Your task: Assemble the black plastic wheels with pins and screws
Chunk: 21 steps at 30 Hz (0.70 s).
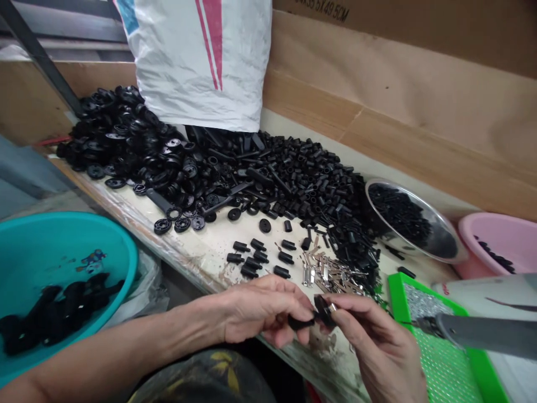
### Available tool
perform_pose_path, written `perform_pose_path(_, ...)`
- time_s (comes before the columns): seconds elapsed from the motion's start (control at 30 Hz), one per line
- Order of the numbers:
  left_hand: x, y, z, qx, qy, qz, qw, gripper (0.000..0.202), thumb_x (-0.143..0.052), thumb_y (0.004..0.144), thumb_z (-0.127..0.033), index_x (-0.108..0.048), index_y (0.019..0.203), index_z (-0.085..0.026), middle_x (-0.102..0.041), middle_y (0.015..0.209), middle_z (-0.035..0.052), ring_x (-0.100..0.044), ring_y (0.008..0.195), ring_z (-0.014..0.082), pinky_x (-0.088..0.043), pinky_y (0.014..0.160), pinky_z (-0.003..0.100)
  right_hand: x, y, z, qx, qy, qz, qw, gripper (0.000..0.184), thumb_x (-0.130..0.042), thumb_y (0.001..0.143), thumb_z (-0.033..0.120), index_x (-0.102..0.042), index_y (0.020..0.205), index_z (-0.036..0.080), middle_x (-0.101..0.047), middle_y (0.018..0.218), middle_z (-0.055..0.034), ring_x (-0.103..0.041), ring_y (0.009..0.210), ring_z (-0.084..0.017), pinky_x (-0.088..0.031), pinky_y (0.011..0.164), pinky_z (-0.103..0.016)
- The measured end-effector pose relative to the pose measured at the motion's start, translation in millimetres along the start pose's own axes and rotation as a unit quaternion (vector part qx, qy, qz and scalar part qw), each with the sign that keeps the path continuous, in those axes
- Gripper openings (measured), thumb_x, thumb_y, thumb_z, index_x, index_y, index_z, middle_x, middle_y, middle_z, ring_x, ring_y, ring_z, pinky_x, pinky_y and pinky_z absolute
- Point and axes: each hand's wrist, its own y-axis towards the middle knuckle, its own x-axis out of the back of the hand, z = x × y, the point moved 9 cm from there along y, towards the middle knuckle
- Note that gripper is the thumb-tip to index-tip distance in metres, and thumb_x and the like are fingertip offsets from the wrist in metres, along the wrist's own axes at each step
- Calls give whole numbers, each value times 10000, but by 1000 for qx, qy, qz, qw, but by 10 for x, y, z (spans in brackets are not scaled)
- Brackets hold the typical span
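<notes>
Currently in my grips: the left hand [264,309] is closed around a short black stem [300,323], and the right hand [371,350] pinches a black wheel [323,312] between thumb and fingers, with neither grip slack.
Where they are: both hands work at my 6 o'clock, just above the front edge of the tabletop [210,249], with the stem's end touching the wheel. A small silver piece [333,307] shows at the wheel's edge; I cannot tell whether it is fixed there.
Still loose: a heap of black wheels [126,134] lies at my 11 o'clock, and a larger spread of black tubes [310,179] sits at 12 to 1. A few short black tubes [251,257] stand apart near 12, beside a scatter of silver metal clips [323,274] at 1.
Gathered so far: a steel bowl [403,187] at 2 o'clock and a pink basin [499,224] at 3 hold black pieces. A teal basin [84,224] at 8 holds a small dark clump [54,310], far less than the loose heaps.
Nearby: a green-framed tray [419,296] sits at 4, with a grey handled tool [482,336] reaching over it.
Room: a white woven sack [201,61] slumps at 12 against cardboard sheeting [398,73] along the wall.
</notes>
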Motion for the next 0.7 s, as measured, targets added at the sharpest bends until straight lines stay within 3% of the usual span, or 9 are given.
perform_pose_path(0.17,24,-7,-18,-4,16,-36,999,164,-649,673,-236,-640,810,-147,-625,603,1,-453,374,52,-273,383,172,27,15,67,39,9,29,999,92,-757,745,257,-758,836,242,-775,894,-35,-739,785,-189,-610,703,-220)
perform_pose_path(0.3,-26,-11,-46,-9,20,-30,999,169,-679,682,-254,-621,805,-153,-631,632,-1,-455,390,48,-263,409,181,11,22,157,75,4,62,995,145,-765,733,208,-765,863,271,-780,913,-23,-743,820,-197,-610,736,-229)
perform_pose_path(0.53,-65,20,-65,-8,22,-39,999,150,-661,677,-228,-616,791,-141,-653,634,16,-381,409,39,-203,444,206,130,-1,118,76,-59,27,995,190,-780,724,286,-774,914,290,-777,913,-16,-736,783,-198,-610,722,-256)
perform_pose_path(0.7,-70,38,-24,9,20,-37,999,176,-666,676,-236,-635,816,-135,-656,656,17,-406,414,44,-240,459,208,83,-7,182,142,-140,108,974,369,-776,737,266,-720,1088,363,-755,1057,23,-728,913,-200,-582,832,-247)
